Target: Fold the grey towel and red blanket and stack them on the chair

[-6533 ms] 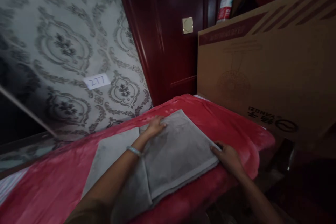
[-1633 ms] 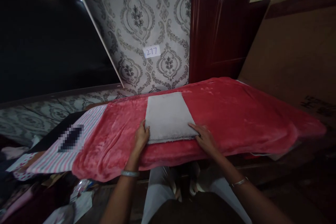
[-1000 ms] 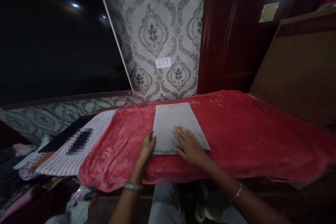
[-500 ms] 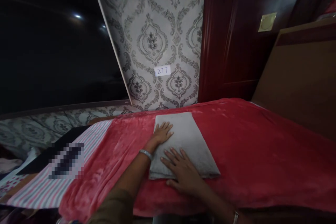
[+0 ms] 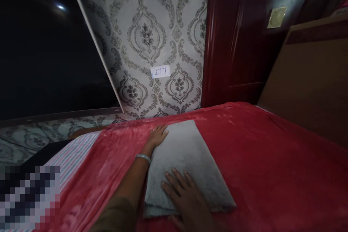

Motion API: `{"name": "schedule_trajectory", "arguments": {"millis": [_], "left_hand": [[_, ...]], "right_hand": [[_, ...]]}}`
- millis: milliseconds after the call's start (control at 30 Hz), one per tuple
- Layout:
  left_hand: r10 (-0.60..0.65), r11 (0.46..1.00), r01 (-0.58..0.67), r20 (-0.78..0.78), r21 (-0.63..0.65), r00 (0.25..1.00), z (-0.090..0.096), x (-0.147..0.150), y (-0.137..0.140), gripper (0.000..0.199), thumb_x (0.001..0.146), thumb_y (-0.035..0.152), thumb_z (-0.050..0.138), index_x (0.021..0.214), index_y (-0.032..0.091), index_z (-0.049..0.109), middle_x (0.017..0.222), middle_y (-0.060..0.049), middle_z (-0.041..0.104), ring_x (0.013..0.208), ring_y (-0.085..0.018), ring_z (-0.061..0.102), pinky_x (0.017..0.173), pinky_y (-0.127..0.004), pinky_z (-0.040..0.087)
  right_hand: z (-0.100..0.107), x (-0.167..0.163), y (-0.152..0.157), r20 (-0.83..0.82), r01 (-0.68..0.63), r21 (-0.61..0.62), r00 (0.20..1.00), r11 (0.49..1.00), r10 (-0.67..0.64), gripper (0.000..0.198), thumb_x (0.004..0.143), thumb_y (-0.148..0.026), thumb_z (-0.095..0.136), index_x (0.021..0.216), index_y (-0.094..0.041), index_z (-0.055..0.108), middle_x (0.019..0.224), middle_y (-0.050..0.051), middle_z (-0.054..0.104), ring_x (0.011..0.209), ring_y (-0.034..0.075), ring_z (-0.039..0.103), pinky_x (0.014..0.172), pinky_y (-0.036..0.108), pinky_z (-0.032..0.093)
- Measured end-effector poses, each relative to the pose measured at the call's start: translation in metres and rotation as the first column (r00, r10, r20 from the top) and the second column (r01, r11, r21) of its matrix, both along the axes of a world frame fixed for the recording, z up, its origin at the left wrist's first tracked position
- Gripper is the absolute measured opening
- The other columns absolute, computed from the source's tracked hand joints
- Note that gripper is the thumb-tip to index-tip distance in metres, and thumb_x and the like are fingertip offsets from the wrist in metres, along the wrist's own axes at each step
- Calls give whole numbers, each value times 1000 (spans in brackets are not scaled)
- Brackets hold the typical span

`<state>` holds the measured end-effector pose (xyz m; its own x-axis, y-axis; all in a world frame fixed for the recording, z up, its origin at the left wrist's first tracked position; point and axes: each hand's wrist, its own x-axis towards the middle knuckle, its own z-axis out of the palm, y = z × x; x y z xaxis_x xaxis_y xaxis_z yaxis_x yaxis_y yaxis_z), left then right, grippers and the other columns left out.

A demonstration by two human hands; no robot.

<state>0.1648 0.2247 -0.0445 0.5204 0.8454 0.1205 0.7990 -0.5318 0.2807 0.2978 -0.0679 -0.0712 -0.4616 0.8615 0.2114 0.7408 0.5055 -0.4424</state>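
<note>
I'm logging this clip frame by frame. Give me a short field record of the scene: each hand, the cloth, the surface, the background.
left hand: flat, palm down at the far left edge of the folded grey towel
right hand: flat, fingers spread on the towel's near end
towel: folded to a rectangle, lying flat
surface: red plush blanket, striped cloth at its left
background: patterned wallpaper with a label reading 277, dark red door, cardboard box at right

The right hand (image 5: 187,203) runs off the bottom edge; a pixelated patch (image 5: 28,197) hides the lower-left corner.
</note>
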Motion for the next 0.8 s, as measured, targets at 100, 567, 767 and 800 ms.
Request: {"name": "schedule_trajectory", "arguments": {"millis": [100, 567, 767, 800], "left_hand": [[12, 1000, -12, 19, 6, 1000, -3, 0, 2, 57, 101, 49, 35, 152, 26, 43, 161, -9, 38, 150, -30, 30, 121, -54, 23], [-114, 993, 111, 85, 40, 990, 4, -82, -50, 51, 93, 16, 43, 140, 31, 58, 162, -1, 37, 153, -21, 26, 124, -50, 24], [-98, 986, 96, 10, 137, 995, 23, -72, -75, 45, 87, 18, 61, 131, 27, 64, 163, -6, 34, 154, -28, 21, 124, -54, 21], [-84, 985, 75, 52, 156, 995, 25, -68, -78, 40, 86, 18, 63, 125, 25, 67, 161, -7, 38, 153, -29, 22, 123, -53, 22]], "right_hand": [[-7, -10, 4, 44, 42, 54, 998, 998, -45, 81, 87, -38, 64, 159, -33, 27, 166, 6, 23, 152, 35, 18, 122, 63, 17], [18, -40, 10, 178, 193, 124, 961, 973, -213, 53, 92, -3, 39, 139, -19, 58, 144, 15, 57, 134, 32, 51, 108, 52, 45], [99, 5, 3, -50, 167, 139, 986, 976, -162, 61, 81, -1, 38, 135, -20, 61, 128, 11, 68, 114, 22, 65, 98, 34, 50], [113, 15, 1, -102, 161, 160, 984, 974, -146, 59, 81, -2, 39, 134, -20, 61, 126, 11, 69, 113, 21, 65, 98, 33, 49]]}}
